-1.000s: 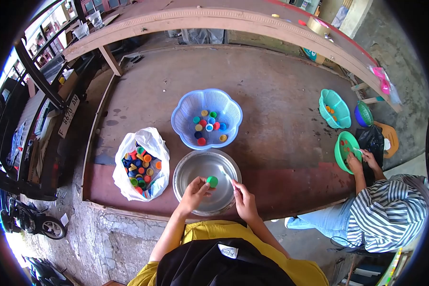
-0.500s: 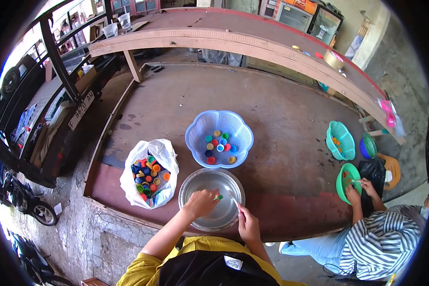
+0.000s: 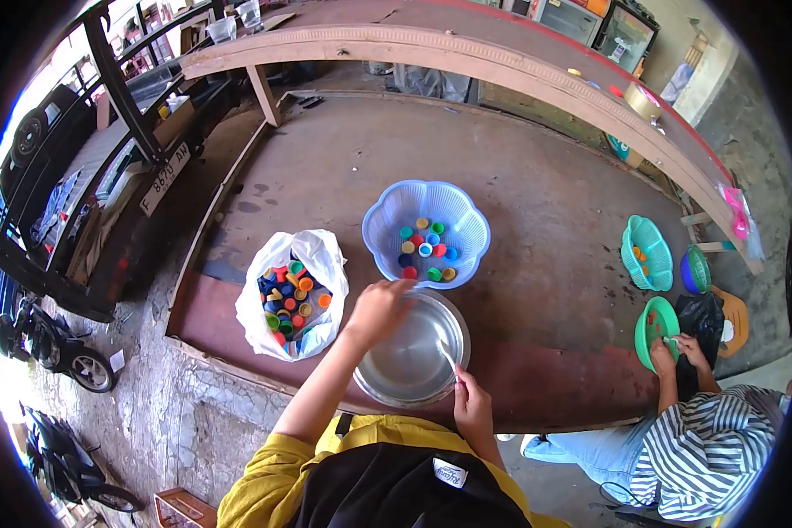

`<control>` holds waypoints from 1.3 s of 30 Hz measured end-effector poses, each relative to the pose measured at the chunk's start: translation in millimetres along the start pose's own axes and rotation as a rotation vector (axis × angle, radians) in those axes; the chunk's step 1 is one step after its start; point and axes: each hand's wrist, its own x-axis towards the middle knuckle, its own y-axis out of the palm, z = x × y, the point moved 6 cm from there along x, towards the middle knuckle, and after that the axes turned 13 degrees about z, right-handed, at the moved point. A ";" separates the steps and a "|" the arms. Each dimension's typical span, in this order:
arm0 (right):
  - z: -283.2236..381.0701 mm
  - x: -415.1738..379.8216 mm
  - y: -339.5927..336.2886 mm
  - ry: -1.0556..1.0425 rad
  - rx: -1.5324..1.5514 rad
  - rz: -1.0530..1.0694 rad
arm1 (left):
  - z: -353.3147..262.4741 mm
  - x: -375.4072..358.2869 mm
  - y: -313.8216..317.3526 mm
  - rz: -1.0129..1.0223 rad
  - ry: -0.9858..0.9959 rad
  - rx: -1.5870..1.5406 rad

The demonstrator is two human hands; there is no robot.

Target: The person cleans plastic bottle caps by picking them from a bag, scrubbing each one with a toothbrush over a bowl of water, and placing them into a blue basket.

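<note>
My left hand (image 3: 383, 308), smeared by motion, is over the far left rim of a metal basin (image 3: 400, 387) with water in it. Just beyond its fingertips is a blue flower-shaped plastic basket (image 3: 473, 231) holding several coloured bottle caps, among them a green cap (image 3: 435, 275) near the front wall. Between the fingers of my right hand (image 3: 473, 405), at the basin's right rim, is a slim white toothbrush (image 3: 449, 356), its head over the basin. To the left stands a white plastic bag (image 3: 327, 251), open at the top and full of coloured bottle caps (image 3: 290, 304).
A person in a striped shirt (image 3: 713, 449) works at the right with a green bowl (image 3: 644, 339). Beyond it are a teal basket (image 3: 649, 273) and a black bag (image 3: 700, 321). A raised wooden edge (image 3: 224, 198) borders the brown tabletop (image 3: 519, 176).
My left hand has moved from over the basin, where it held a green cap, towards the blue basket. A green cap now lies in that basket. The toothbrush stays in my right hand.
</note>
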 end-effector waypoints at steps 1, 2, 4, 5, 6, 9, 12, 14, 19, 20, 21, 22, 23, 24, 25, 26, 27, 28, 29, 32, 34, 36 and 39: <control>-0.1 -0.9 1.0 0.003 -0.004 0.006 | 13.5 -15.9 -9.0 -0.192 0.052 -0.084; 0.0 1.0 0.3 0.000 -0.010 0.008 | 41.4 -30.8 -10.6 -0.236 -0.065 -0.157; -1.7 0.0 0.0 -0.026 -0.027 -0.001 | 96.5 -61.5 -19.1 -0.356 -0.297 -0.142; -2.1 2.0 0.1 -0.043 -0.034 -0.006 | 124.4 -73.2 -21.9 -0.426 -0.265 0.068; -1.2 2.4 0.3 -0.045 -0.029 -0.003 | 152.5 -83.1 -22.9 -0.403 -0.398 0.078; 1.3 3.2 0.7 -0.059 -0.009 -0.011 | 175.7 -85.5 -28.0 -0.345 -0.571 0.262; 6.5 -0.5 -0.6 -0.030 0.004 -0.010 | 193.9 -75.5 -19.7 -0.268 -0.617 0.250; 7.3 -5.7 -4.5 -0.039 -0.026 -0.053 | 197.6 -69.4 -18.6 -0.247 -0.625 0.249; 1.6 -26.9 -12.0 0.002 -0.029 -0.148 | 222.9 -60.6 -4.8 -0.202 -0.612 0.235; 1.9 -29.3 -12.8 0.016 -0.026 -0.159 | 225.4 -59.5 -3.3 -0.196 -0.610 0.224; 2.6 -31.7 -14.1 0.031 -0.023 -0.168 | 217.8 -60.2 -7.9 -0.228 -0.573 0.209; 3.0 -35.7 -15.2 0.049 -0.020 -0.174 | 214.6 -62.3 -9.4 -0.250 -0.538 0.186; 4.9 -37.8 -16.1 0.038 -0.018 -0.187 | 213.6 -63.7 -11.6 -0.276 -0.503 0.161; 7.2 -39.2 -15.6 0.027 -0.016 -0.199 | 208.6 -66.5 -14.0 -0.300 -0.470 0.136; 8.8 -41.2 -15.0 0.017 -0.012 -0.209 | 199.0 -72.3 -18.0 -0.388 -0.378 0.129; 9.3 -42.0 -14.9 0.012 -0.011 -0.209 | 194.0 -77.0 -19.3 -0.436 -0.358 0.073; 9.4 -43.5 -14.2 0.008 -0.008 -0.209 | 183.1 -82.1 -20.6 -0.481 -0.338 0.017; 9.0 -45.3 -13.4 0.004 -0.005 -0.207 | 169.1 -87.5 -22.7 -0.526 -0.320 -0.038; 7.7 -47.0 -12.2 0.007 0.000 -0.199 | 152.3 -91.7 -23.1 -0.541 -0.289 -0.071; 2.2 -52.6 -9.3 0.016 0.007 -0.174 | 93.2 -90.4 -20.0 -0.471 -0.078 -0.191; -0.8 -56.8 -7.8 0.024 0.007 -0.159 | 58.6 -84.1 -7.6 -0.340 -0.026 -0.180; -0.6 -61.7 -8.0 0.002 0.015 -0.179 | 36.7 -76.5 14.4 -0.195 0.047 -0.213; 0.4 -70.4 -9.8 0.017 0.038 -0.188 | 12.3 -63.5 40.3 -0.080 0.138 -0.173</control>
